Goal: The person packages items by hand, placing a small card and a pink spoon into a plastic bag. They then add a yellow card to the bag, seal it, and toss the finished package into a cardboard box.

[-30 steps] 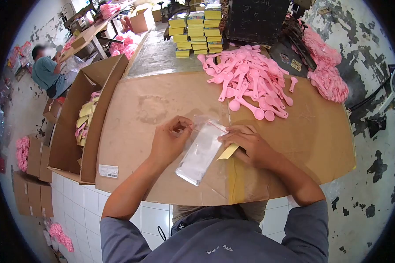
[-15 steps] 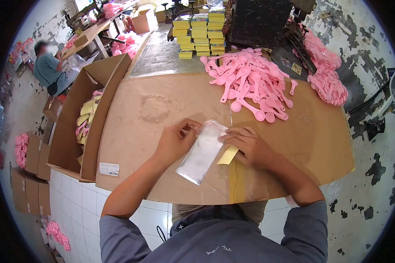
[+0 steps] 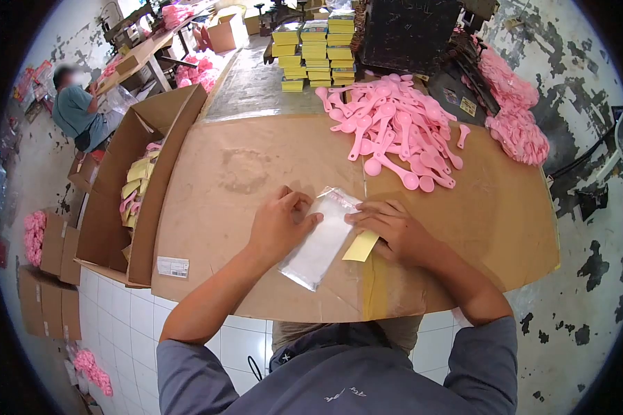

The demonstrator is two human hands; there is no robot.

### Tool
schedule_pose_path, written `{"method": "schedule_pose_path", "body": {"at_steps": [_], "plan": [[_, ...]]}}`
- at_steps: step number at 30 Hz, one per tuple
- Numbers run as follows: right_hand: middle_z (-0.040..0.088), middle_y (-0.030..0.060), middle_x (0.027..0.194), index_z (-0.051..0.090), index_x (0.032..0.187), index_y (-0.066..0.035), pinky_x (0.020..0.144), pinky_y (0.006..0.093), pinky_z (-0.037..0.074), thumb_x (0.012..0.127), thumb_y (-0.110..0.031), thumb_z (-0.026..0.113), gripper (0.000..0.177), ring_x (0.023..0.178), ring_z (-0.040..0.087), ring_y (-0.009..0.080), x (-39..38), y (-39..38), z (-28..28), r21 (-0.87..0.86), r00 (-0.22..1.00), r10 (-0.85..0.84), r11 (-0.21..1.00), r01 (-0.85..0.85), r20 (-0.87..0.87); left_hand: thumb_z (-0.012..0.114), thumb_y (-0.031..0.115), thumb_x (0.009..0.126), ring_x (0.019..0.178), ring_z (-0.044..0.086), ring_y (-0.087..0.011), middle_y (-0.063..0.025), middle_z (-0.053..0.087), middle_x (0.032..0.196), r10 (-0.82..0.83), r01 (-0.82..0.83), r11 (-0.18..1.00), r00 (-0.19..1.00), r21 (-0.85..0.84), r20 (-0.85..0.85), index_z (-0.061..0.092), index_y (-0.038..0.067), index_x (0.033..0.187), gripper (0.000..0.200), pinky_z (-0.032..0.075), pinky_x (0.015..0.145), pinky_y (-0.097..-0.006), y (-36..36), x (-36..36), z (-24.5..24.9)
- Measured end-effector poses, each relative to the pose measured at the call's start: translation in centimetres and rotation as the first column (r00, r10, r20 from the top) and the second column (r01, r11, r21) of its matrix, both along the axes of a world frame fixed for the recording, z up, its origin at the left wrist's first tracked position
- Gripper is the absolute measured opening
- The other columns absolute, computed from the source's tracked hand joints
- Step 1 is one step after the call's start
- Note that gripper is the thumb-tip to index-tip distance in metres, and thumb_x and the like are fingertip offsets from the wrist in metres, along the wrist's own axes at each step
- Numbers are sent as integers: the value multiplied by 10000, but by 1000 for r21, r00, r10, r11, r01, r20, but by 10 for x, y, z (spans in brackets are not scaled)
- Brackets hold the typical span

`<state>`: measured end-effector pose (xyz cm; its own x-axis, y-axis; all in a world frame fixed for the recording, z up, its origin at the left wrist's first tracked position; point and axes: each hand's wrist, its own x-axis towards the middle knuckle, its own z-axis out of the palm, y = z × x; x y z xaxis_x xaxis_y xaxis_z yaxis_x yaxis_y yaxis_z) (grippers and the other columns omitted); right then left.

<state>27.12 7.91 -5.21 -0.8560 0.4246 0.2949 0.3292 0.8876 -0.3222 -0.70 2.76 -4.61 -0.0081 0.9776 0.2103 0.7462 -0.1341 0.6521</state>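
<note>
A clear plastic bag (image 3: 317,252) lies slanted on the cardboard-covered table in front of me. At its left edge is my left hand (image 3: 280,221), fingers curled and thumb apart from them, the thumb tip touching the bag. My right hand (image 3: 394,232) has its fingertips on the bag's upper right edge. A yellow card (image 3: 360,246) sticks out from under the right hand's fingers, held there; its other end is hidden by the hand. Beyond the hands lies a heap of pink measuring spoons (image 3: 403,131).
Stacks of yellow cards (image 3: 316,55) stand at the back. To the left, an open cardboard box (image 3: 163,180) contains yellow cards and pink pieces. Bundles of pink spoons (image 3: 516,114) lie at the far right. Another person (image 3: 79,107) sits at the upper left.
My left hand's thumb has moved away from its fingers and down onto the bag's edge. The right hand, bag and yellow card have barely moved.
</note>
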Motion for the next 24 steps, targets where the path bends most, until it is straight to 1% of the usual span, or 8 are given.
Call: {"method": "schedule_pose_path", "body": {"at_steps": [6, 9, 12, 15, 18, 21, 22, 24], "plan": [[630, 104, 1383, 584, 1405, -94, 1134, 476, 389, 776, -79, 738, 648, 1361, 524, 285, 2, 0, 0, 26, 1000, 8, 1000, -8, 5, 800, 165, 848, 736, 669, -176, -104, 694, 892, 18, 17, 982, 983, -188, 185, 722, 22, 939, 186, 533, 677, -312, 5, -5, 4], [630, 100, 1383, 583, 1402, -96, 1134, 475, 387, 774, -75, 739, 647, 1364, 523, 282, 2, 1, 0, 24, 1000, 12, 1000, -11, -8, 762, 126, 892, 689, 647, -153, -106, 722, 881, 10, 22, 994, 959, -110, 283, 682, 10, 906, 142, 521, 653, -296, 9, -10, -7], [635, 96, 1368, 588, 1387, -98, 1131, 474, 388, 773, -65, 735, 632, 1362, 524, 285, 1, 1, 0, 30, 1000, 16, 999, -16, -22, 706, 96, 958, 759, 694, -169, -118, 733, 920, 7, 82, 991, 757, -105, 653, 634, 9, 964, 113, 545, 679, -287, 10, -12, -4], [645, 91, 1338, 615, 1350, -95, 1145, 470, 368, 764, -65, 733, 599, 1357, 525, 281, 1, 2, 6, -49, 1000, 4, 999, -6, -30, 648, 70, 1006, 861, 736, -208, -145, 739, 966, -92, 186, 983, 468, 4, 879, 564, 19, 1110, 143, 583, 736, -290, 12, -16, 5], [650, 104, 1300, 635, 1308, -68, 1071, 422, 449, 806, -27, 714, 510, 1262, 594, 268, 8, 7, 25, -136, 995, -93, 986, 96, 29, 646, 53, 1007, 933, 751, -237, -173, 745, 990, -155, 243, 969, 454, 45, 878, 490, 12, 1233, 278, 607, 785, -303, 8, -21, 20], [660, 77, 1256, 645, 1291, -55, 902, 354, 531, 889, -14, 695, 408, 1077, 659, 192, 6, 11, 44, -394, 936, -351, 863, 316, -19, 679, 34, 982, 903, 753, -225, -174, 750, 996, -134, 282, 959, 450, 2, 883, 452, 3, 1297, 390, 608, 770, -302, 4, -20, 26], [662, 65, 1244, 646, 1294, -56, 851, 336, 533, 909, -21, 692, 389, 1021, 653, 164, 4, 13, 42, -487, 917, -365, 837, 248, -161, 689, 18, 969, 884, 753, -222, -169, 754, 985, -133, 281, 960, 447, 2, 885, 450, 9, 1314, 420, 610, 768, -310, 3, -17, 26], [666, 41, 1220, 648, 1298, -59, 751, 302, 537, 949, -35, 686, 352, 907, 641, 109, -3, 18, 35, -627, 806, -414, 776, 69, -423, 708, -14, 942, 846, 753, -216, -158, 761, 964, -132, 279, 960, 440, 4, 888, 445, 22, 1349, 485, 613, 764, -326, 0, -9, 25]]}}
